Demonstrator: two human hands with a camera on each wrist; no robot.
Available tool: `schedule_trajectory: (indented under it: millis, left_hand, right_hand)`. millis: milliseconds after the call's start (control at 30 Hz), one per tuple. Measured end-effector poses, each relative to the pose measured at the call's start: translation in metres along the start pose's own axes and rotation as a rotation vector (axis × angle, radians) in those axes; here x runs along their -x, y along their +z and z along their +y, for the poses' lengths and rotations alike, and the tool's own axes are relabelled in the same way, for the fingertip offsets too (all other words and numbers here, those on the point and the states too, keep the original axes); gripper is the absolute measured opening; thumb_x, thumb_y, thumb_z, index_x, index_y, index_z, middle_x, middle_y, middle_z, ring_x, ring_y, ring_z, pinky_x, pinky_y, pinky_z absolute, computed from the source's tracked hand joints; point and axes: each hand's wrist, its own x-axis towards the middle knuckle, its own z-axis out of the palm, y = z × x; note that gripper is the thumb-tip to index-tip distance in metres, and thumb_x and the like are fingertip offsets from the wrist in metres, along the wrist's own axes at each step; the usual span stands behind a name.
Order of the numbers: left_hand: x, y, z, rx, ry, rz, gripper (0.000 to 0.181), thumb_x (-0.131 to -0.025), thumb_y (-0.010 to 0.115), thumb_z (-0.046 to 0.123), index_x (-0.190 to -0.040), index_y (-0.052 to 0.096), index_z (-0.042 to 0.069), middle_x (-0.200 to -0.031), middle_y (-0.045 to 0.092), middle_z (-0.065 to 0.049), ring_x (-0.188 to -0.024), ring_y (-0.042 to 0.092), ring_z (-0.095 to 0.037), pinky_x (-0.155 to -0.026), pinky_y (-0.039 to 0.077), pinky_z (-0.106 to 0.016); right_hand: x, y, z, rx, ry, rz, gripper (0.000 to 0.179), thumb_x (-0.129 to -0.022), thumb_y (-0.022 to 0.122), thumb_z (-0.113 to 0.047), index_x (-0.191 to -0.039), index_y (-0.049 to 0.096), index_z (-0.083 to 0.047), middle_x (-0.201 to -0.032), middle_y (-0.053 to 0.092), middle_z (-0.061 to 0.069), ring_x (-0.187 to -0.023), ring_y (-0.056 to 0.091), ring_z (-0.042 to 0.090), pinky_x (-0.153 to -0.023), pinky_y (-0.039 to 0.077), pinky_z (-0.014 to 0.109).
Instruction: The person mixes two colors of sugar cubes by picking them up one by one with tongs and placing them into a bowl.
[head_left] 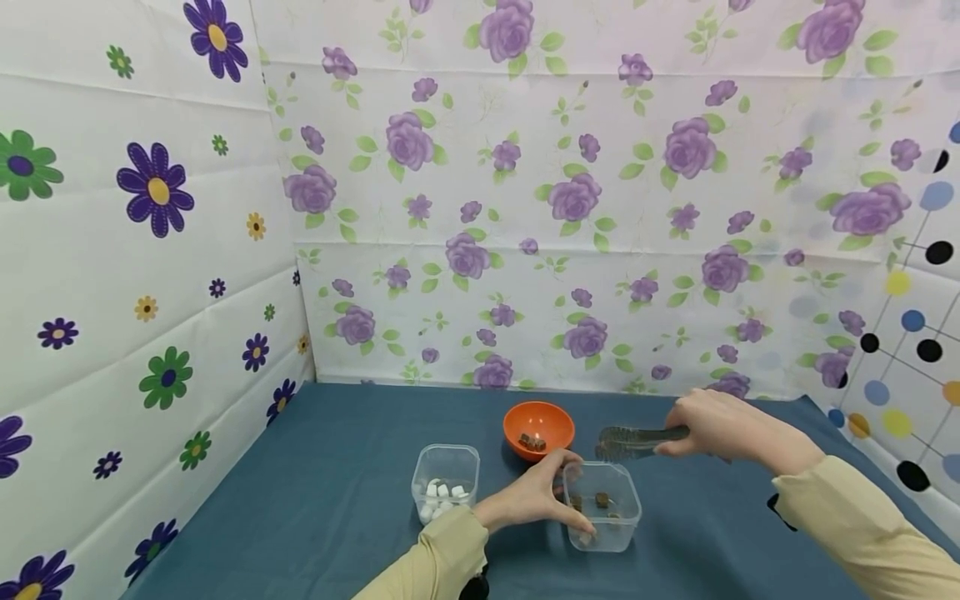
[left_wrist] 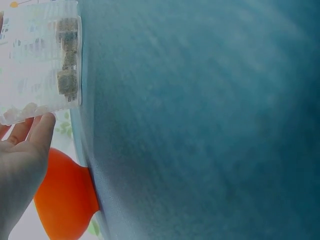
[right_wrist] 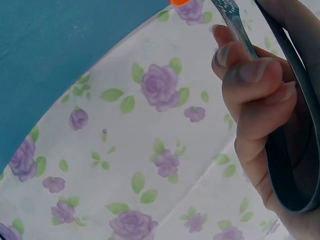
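My left hand point(head_left: 528, 496) grips a clear plastic container point(head_left: 622, 493) on the cloth, thumb on the near side and fingers on the far side. Inside it are several small brown cubes point(head_left: 602, 500), also seen through the wall in the left wrist view. My right hand point(head_left: 712, 423) holds metal tongs point(head_left: 630, 440), their perforated ends above the container's back edge. Their bent end curves below that hand in the right wrist view; nothing shows clearly between the tips. Behind the container stands an orange bowl point(head_left: 512, 429) with a few brown cubes point(head_left: 532, 442) in it.
A second clear container point(head_left: 459, 458) holding several white pieces point(head_left: 442, 493) stands left of my left hand. Blue cloth point(head_left: 337, 483) covers the table. Flowered sheets point(head_left: 517, 200) hang behind it and at the sides.
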Motion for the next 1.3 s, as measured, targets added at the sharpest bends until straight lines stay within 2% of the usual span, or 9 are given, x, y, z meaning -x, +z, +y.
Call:
schedule_trajectory:
  millis: [100,267,533,667,867,1000,1167,1300]
  left_hand:
    - [0.0,0.0,0.0,0.004,0.003,-0.003,0.067,-0.08,0.071,0.016,-0.134,0.032,0.01,-0.135,0.034,-0.006,-0.118,0.037,-0.011,-0.089,0.038,-0.027]
    - [0.001,-0.001,0.0,0.009,0.011,-0.01,0.069,-0.079,0.072,0.021,-0.134,0.032,0.009,-0.134,0.034,-0.004,-0.118,0.037,-0.011,-0.089,0.038,-0.027]
    - [-0.002,0.0,0.0,0.009,0.015,-0.016,0.067,-0.08,0.071,0.015,-0.133,0.032,0.008,-0.133,0.035,-0.002,-0.117,0.038,-0.011,-0.089,0.038,-0.026]
    - [-0.002,0.0,0.0,0.01,0.013,-0.017,0.066,-0.08,0.071,0.015,-0.133,0.032,0.009,-0.133,0.036,-0.001,-0.117,0.038,-0.011,-0.089,0.038,-0.026]
    - [-0.002,0.0,0.0,0.006,0.003,-0.014,0.065,-0.079,0.071,0.016,-0.132,0.033,0.012,-0.131,0.036,-0.001,-0.117,0.038,-0.012,-0.088,0.038,-0.026]
    - [-0.001,-0.001,0.0,0.003,0.0,-0.01,0.065,-0.079,0.072,0.016,-0.132,0.033,0.012,-0.132,0.035,-0.001,-0.116,0.039,-0.011,-0.088,0.038,-0.026]
    - [-0.001,-0.001,0.0,-0.001,0.007,-0.008,0.065,-0.079,0.072,0.015,-0.132,0.033,0.012,-0.131,0.036,0.002,-0.116,0.039,-0.01,-0.088,0.038,-0.026]
    - [-0.001,-0.001,0.0,-0.004,0.009,-0.011,0.067,-0.079,0.072,0.017,-0.133,0.033,0.01,-0.132,0.035,-0.001,-0.116,0.039,-0.01,-0.088,0.038,-0.025]
  right_hand:
    - [-0.001,0.0,-0.006,-0.024,0.01,-0.035,0.019,-0.082,0.066,-0.034,-0.068,0.065,-0.021,-0.047,0.043,-0.013,-0.03,0.039,0.002,-0.035,0.037,0.022]
    - [-0.005,0.004,-0.015,-0.012,0.017,-0.079,0.03,-0.08,0.069,-0.03,-0.055,0.055,-0.023,-0.041,0.035,-0.011,-0.029,0.037,0.003,-0.033,0.035,0.022]
    - [-0.014,0.012,-0.03,0.238,-0.035,-0.011,0.035,-0.071,0.076,-0.027,-0.051,0.048,-0.02,-0.047,0.031,-0.01,-0.039,0.024,0.003,-0.041,0.024,0.023]
    - [-0.017,0.017,-0.034,0.354,-0.073,0.01,0.035,-0.068,0.078,-0.028,-0.053,0.048,-0.017,-0.047,0.033,-0.009,-0.039,0.029,0.005,-0.04,0.028,0.024]
    - [-0.023,0.027,-0.041,0.527,-0.083,-0.003,0.034,-0.064,0.079,-0.033,-0.055,0.051,-0.015,-0.051,0.036,-0.006,-0.042,0.034,0.009,-0.041,0.034,0.026]
    - [-0.027,0.037,-0.045,0.635,-0.112,0.01,0.031,-0.061,0.078,-0.027,-0.054,0.051,-0.016,-0.052,0.036,-0.004,-0.043,0.035,0.01,-0.041,0.035,0.025]
    - [-0.03,0.044,-0.048,0.686,-0.142,0.054,0.034,-0.059,0.08,-0.023,-0.051,0.048,-0.015,-0.049,0.034,-0.004,-0.041,0.033,0.01,-0.041,0.03,0.025]
    - [-0.032,0.046,-0.051,0.712,-0.139,0.045,0.035,-0.059,0.081,-0.023,-0.051,0.048,-0.015,-0.048,0.032,-0.004,-0.04,0.033,0.01,-0.042,0.029,0.025]
